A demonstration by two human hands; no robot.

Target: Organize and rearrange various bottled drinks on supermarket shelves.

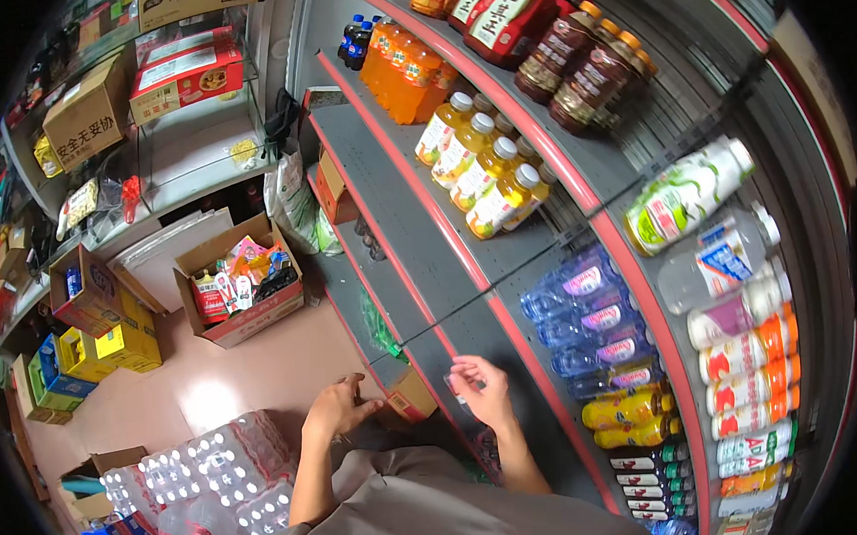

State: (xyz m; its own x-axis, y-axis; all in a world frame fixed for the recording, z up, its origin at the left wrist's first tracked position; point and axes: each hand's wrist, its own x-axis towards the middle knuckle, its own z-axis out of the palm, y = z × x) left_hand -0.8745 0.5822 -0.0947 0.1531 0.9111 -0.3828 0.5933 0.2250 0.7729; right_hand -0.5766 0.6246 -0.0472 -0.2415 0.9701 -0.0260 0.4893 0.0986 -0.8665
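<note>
Two hands show, the left hand [337, 408] at seven o'clock and the right hand [482, 388] just right of six. At one o'clock, four yellow juice bottles with white caps [481, 165] lie in a row. Past them, toward twelve, is one block of orange drink bottles [406, 70]; their number cannot be told. Three dark brown bottles [587, 69] lie at one o'clock on the shelf above. At four o'clock, four blue water bottles [589, 323] are stacked, with two yellow bottles [631, 419] under them. One open cardboard box of packets [241, 287] stands at nine o'clock. One shrink-wrapped pack of clear water bottles [208, 478] sits at seven o'clock.
</note>
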